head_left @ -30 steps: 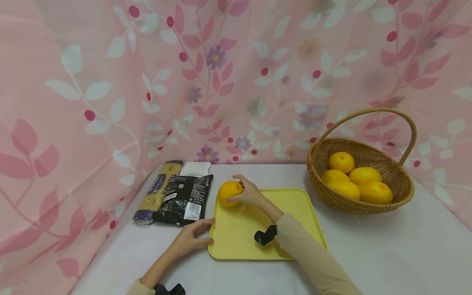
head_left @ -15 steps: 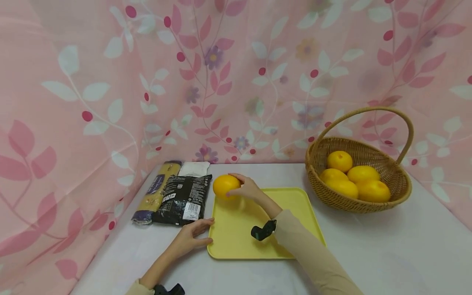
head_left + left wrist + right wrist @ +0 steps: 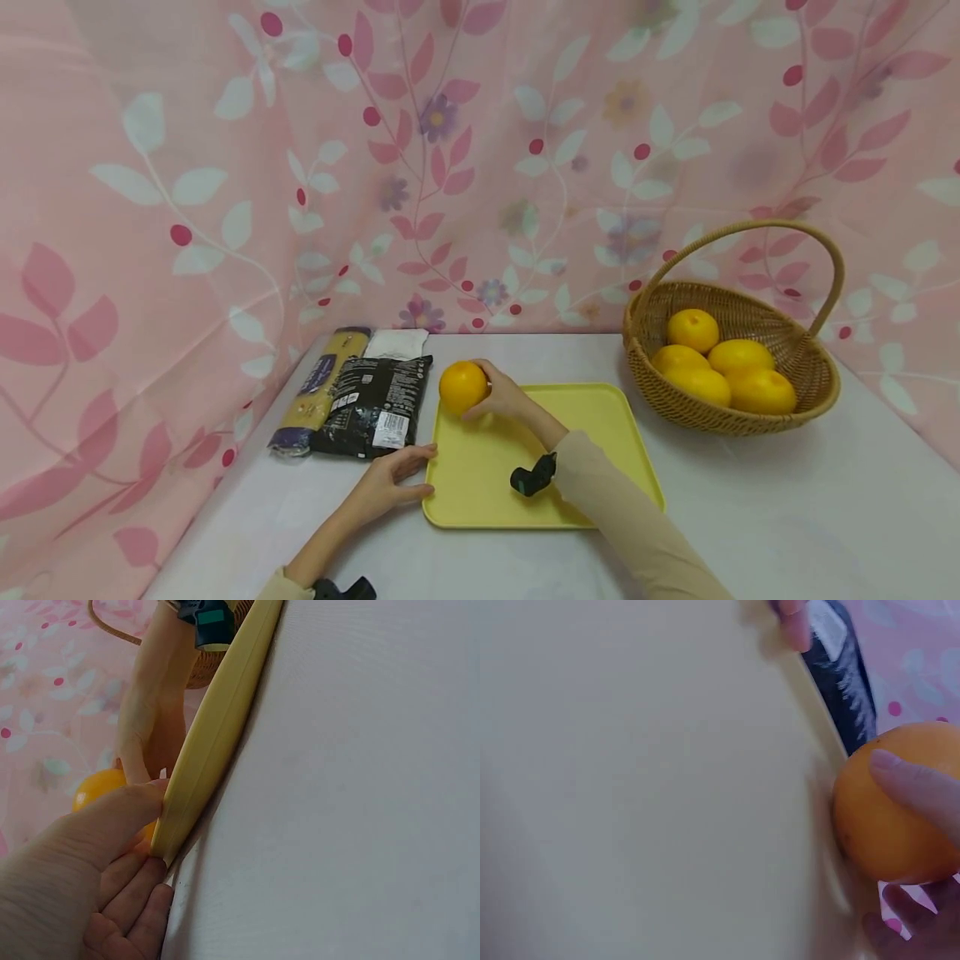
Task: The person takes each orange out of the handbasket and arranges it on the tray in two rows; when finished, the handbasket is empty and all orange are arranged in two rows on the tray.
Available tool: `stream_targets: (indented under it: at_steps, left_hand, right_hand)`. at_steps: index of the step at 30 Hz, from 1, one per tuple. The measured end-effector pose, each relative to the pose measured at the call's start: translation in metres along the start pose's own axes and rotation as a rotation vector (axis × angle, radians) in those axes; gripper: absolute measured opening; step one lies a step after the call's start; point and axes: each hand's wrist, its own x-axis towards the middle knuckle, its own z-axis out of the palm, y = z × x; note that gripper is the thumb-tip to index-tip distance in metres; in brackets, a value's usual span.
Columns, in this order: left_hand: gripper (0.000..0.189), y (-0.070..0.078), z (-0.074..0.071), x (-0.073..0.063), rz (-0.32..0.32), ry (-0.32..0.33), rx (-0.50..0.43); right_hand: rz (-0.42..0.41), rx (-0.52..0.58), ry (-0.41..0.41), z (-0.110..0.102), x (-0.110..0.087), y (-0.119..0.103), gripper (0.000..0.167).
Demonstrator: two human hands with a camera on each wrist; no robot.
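At a white table [image 3: 750,525] backed by a pink curtain [image 3: 480,208] printed with leaves and flowers, a person's right hand [image 3: 506,396] grips a single orange [image 3: 461,388] above the far left corner of a yellow tray [image 3: 480,487]. Round, bright and smooth, the fruit shows a yellow-orange skin from the head camera and a deeper orange, with a few small dark specks, from the right wrist camera, where the thumb presses across its side. It sits beside the tray's rim; whether it touches the tray cannot be told. The left hand [image 3: 386,483] rests at the tray's left edge, thumb apart from the relaxed fingers, their tips against the rim. On the right side of the table stands one wicker basket [image 3: 701,421] with one arched handle, five yellow-orange fruits [image 3: 741,356] visible inside, making six in all with the one in hand. Left of the tray lie three packets: one black packet [image 3: 371,404] with a white label, one long yellow-and-purple packet [image 3: 318,387] alongside it, and one white packet [image 3: 397,343] behind. Two beige sleeves [image 3: 637,517] reach in from the near side, and two small dark devices [image 3: 534,475] show, one at each wrist.
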Motion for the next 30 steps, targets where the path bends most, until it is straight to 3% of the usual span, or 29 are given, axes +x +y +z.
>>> stream_targets:
  at_steps: [4,8,10,17,25,30]
  left_hand:
    - [0.044,-0.012,-0.001,0.001,0.003,0.006,-0.006]
    - [0.047,-0.019,-0.001,0.002,-0.036,0.017,-0.017]
    - [0.047,-0.019,-0.001,0.002,-0.048,0.018,-0.017]
    - [0.046,-0.018,-0.001,0.003,0.007,0.013,-0.027]
    - [0.046,-0.021,0.000,0.002,-0.021,0.011,-0.015]
    - [0.046,-0.022,0.000,0.001,-0.011,0.023,-0.004]
  right_hand:
    - [0.011,-0.064,0.009,0.000,0.000,0.003,0.083]
    - [0.026,-0.073,0.004,-0.001,-0.002,0.001,0.082]
    - [0.034,-0.074,-0.008,-0.002,-0.002,0.000,0.082]
    - [0.052,-0.095,-0.005,-0.004,-0.003,-0.004,0.082]
    - [0.069,-0.115,0.017,-0.004,-0.002,-0.009,0.081]
    - [0.064,-0.138,0.045,-0.016,-0.009,-0.023,0.083]
